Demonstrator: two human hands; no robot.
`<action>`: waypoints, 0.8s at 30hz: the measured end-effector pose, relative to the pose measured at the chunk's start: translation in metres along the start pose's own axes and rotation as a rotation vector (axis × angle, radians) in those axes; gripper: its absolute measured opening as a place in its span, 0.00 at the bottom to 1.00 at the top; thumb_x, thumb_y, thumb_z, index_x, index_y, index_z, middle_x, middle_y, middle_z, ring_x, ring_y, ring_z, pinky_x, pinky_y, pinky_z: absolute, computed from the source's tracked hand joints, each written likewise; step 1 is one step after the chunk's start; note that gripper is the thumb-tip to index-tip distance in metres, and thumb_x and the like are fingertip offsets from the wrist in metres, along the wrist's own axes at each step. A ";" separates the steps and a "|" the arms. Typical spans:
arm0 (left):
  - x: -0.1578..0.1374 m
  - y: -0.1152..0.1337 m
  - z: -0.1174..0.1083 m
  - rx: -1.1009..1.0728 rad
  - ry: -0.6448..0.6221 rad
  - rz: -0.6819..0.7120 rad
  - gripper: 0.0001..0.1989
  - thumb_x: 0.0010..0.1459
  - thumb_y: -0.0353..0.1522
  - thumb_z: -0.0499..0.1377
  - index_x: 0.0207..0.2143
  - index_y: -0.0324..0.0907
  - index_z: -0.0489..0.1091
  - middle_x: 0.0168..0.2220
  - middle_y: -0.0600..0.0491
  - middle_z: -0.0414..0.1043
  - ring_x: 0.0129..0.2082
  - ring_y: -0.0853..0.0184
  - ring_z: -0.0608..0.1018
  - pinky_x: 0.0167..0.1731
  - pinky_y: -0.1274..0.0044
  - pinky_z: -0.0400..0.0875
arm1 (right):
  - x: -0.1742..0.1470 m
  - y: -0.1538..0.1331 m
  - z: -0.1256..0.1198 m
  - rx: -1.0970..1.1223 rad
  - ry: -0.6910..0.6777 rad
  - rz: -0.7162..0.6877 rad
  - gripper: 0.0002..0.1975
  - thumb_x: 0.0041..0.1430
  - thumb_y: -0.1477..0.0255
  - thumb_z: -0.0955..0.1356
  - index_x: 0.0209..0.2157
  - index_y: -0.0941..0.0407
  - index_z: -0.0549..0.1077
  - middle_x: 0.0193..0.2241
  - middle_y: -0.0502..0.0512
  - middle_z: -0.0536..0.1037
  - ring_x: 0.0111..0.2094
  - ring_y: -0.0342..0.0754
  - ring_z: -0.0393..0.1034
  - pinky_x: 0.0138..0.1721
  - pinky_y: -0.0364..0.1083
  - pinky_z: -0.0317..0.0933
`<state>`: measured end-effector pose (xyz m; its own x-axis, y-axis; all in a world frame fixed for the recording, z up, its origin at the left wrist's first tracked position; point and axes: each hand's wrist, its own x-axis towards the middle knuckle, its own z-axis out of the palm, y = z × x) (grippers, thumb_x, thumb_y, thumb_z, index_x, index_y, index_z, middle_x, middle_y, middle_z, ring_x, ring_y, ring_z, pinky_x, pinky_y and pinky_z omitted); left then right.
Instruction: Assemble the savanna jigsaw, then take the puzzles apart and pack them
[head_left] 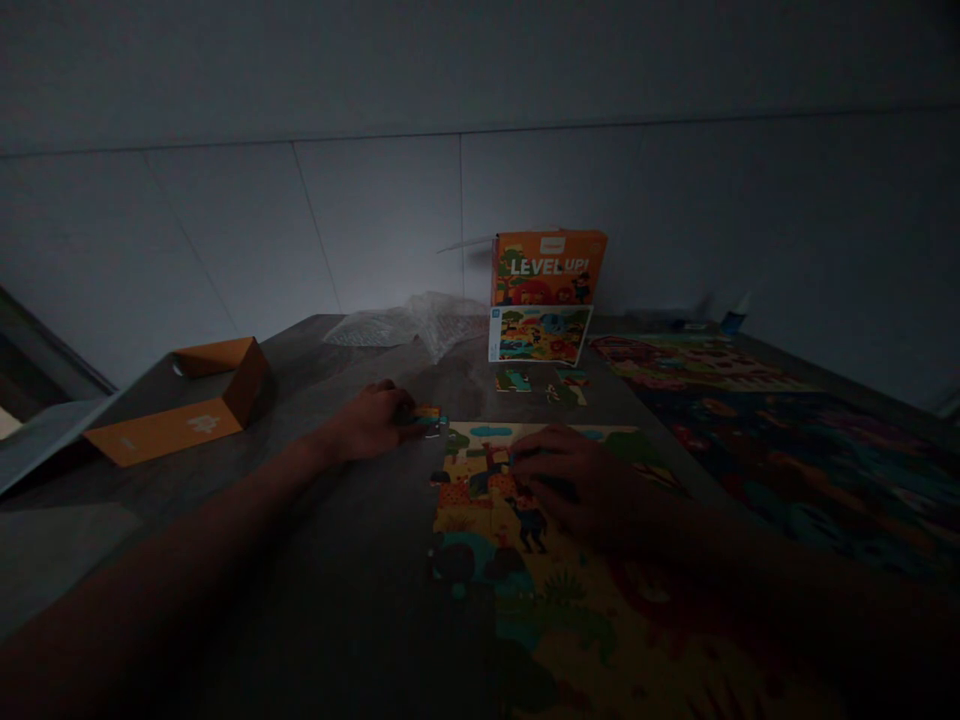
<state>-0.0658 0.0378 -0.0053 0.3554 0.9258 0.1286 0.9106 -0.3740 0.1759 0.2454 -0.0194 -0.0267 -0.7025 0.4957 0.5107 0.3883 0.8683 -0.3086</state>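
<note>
In dim light, a part-built puzzle (pixel 555 610) is stretching across the table (pixel 337 570) from the near edge of view, a crocodile showing in its lower part and its left side stepping inward close to the viewer. The person's right hand (pixel 574 475) is spreading over the upper half, fingers bent toward the pictured figures; whether it is gripping anything cannot be told. Just beyond the puzzle's upper left corner, the left hand (pixel 375 420) is reaching to a piece (pixel 429 413), fingers curling at its left side; whether they are pinching it or merely touching cannot be made out. To the right, a dark puzzle (pixel 795 460) is lying flat, while an orange tray (pixel 169 432) is sitting at far left. Farther back, loose pieces (pixel 514 381) are lying before a picture card (pixel 540 335), which is standing against an orange "LEVEL UP!" box (pixel 551 255). Clear wrap (pixel 435 320) is crumpling beside it, and a small bottle (pixel 736 315) is standing at right, near the pale wall (pixel 390 220).
</note>
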 end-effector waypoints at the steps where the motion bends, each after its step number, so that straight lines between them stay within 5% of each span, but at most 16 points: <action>1: 0.000 0.000 0.000 0.002 0.000 -0.001 0.23 0.53 0.49 0.57 0.39 0.40 0.74 0.40 0.44 0.74 0.42 0.55 0.76 0.42 0.69 0.69 | 0.000 0.000 0.000 0.003 -0.003 -0.002 0.12 0.59 0.78 0.64 0.39 0.57 0.79 0.42 0.62 0.78 0.44 0.51 0.71 0.45 0.53 0.67; 11: -0.004 0.006 -0.004 -0.110 0.027 -0.153 0.23 0.47 0.49 0.62 0.36 0.41 0.68 0.33 0.46 0.75 0.32 0.58 0.77 0.27 0.73 0.68 | 0.000 0.002 0.002 0.002 -0.001 -0.006 0.11 0.60 0.77 0.64 0.39 0.58 0.79 0.42 0.62 0.77 0.44 0.51 0.71 0.45 0.53 0.68; 19: -0.012 0.042 0.004 -0.563 0.200 -0.021 0.13 0.59 0.39 0.56 0.44 0.43 0.61 0.26 0.56 0.71 0.25 0.67 0.74 0.25 0.77 0.65 | -0.002 0.002 0.001 -0.002 -0.022 0.024 0.12 0.60 0.77 0.65 0.41 0.56 0.79 0.43 0.61 0.77 0.45 0.51 0.71 0.47 0.52 0.67; 24: -0.016 0.050 0.013 -0.643 0.091 0.036 0.13 0.60 0.38 0.56 0.45 0.42 0.63 0.35 0.51 0.75 0.34 0.63 0.78 0.33 0.74 0.72 | -0.002 0.004 0.003 0.003 0.011 0.008 0.11 0.60 0.77 0.65 0.39 0.58 0.79 0.43 0.62 0.77 0.44 0.51 0.71 0.46 0.51 0.67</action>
<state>-0.0234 0.0050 -0.0109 0.3381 0.9144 0.2225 0.5804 -0.3887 0.7156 0.2462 -0.0169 -0.0311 -0.6928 0.5027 0.5170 0.3918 0.8643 -0.3154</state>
